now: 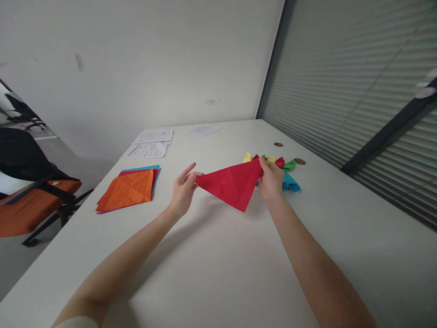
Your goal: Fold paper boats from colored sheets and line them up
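The right hand (271, 177) partly hides the blue folded paper (291, 183) behind it. The left edge cuts off the chair (34, 207); the near edge, both forearms (126, 258). Print on the far-left papers (150, 150) is illegibly small.

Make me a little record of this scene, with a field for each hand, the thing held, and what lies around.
Left hand: the left hand pinches one corner of the paper
Right hand: the right hand grips another corner
Held: red paper, showing a triangular shape, above the white table
On the left: stack of coloured sheets, orange on top
On the right: folded pieces, yellow, red, green and blue, partly hidden
Farther back: printed pages
Beside the table: chair with orange seat
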{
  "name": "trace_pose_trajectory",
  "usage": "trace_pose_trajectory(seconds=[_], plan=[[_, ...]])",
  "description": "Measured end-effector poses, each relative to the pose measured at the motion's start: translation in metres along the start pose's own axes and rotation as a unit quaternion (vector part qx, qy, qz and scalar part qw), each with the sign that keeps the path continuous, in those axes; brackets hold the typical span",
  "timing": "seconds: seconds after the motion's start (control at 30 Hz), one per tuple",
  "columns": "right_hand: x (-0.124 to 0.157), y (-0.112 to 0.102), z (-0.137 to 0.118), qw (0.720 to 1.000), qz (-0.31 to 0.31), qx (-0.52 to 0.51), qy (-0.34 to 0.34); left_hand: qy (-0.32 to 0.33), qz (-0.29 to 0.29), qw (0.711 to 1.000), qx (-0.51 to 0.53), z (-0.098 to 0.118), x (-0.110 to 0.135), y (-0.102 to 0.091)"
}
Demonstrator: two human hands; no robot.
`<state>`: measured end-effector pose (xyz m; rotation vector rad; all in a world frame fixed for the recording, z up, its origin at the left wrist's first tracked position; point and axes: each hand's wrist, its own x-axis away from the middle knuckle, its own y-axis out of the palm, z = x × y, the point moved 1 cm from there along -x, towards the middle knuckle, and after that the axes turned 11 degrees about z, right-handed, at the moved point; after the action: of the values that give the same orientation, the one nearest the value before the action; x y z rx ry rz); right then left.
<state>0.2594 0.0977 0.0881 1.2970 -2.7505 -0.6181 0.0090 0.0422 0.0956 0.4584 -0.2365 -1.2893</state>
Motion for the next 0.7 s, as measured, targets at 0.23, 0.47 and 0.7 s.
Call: trace_pose_trajectory(seconds=[0.23, 0.47, 0.7], plan=[[0.015, 0.007, -0.001, 0.999, 0.02, -0.033, 0.01, -0.004, 0.071, 0.997, -0.02, -0.012, -0.007, -0.002], [0.0, -0.001, -0.014, 0.99, 0.006, 0.108, -0.087, -0.019, 0.061, 0.998, 0.014, 0.009, -0.013, -0.004], [0.043, 0.012, -0.042, 0.927, -0.317, 0.184, -0.076, -0.116, -0.087, 0.987, -0.068, 0.01, -0.001, 0.0]])
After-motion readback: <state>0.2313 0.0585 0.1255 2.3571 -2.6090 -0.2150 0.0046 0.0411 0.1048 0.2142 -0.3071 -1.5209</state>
